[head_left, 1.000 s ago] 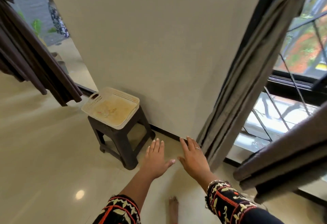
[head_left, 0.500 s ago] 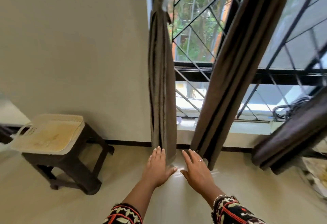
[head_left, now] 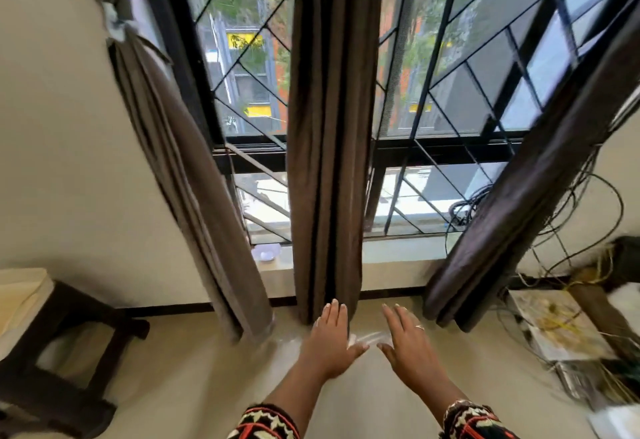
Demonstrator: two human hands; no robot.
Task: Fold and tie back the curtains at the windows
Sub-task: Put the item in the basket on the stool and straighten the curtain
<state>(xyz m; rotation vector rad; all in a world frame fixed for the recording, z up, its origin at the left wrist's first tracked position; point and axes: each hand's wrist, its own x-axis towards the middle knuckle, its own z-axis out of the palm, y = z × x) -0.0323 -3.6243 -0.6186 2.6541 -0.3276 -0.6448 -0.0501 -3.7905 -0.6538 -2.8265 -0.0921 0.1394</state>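
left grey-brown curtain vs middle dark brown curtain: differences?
The left grey-brown fabric curtain is paler and cinched by a pale tie near its top; the middle dark brown fabric curtain shows no tie. The left one slants in view; the middle one hangs straight. Both are gathered in folds.

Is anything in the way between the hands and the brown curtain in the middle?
No, nothing visible. The left hand is right at the bottom edge of the middle curtain, and the right hand is open just to the right of it.
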